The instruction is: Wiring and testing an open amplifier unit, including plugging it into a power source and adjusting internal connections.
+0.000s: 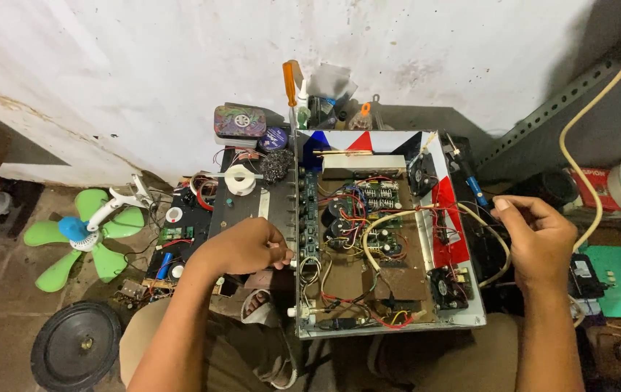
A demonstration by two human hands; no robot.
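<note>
Metal-cased and lidless, the open amplifier chassis [390,247] lies flat in front of me and serves as my landmark for every position below. My left hand [246,247] rests against the chassis's left wall, its fingers [281,255] curled shut around a knob on the control panel there. My right hand [539,236] hangs just off the chassis's right edge, thumb and forefinger pinched closed on a cream cable [427,218]; that cable runs from the pinch leftward into the chassis, arcs over the brown circuit board [398,279] and loops down near its middle. Two small black fans [447,288] sit inside the chassis along its right side, one near the far corner and one near the near corner. Beyond the chassis's far edge, an orange-handled screwdriver [291,82] stands upright against the white wall. Left of the chassis, on a black panel, lies a white tape roll [239,179]. Farther left, on the floor, rests a green fan [82,236], and nearer me than that fan a round black speaker [76,346].
</note>
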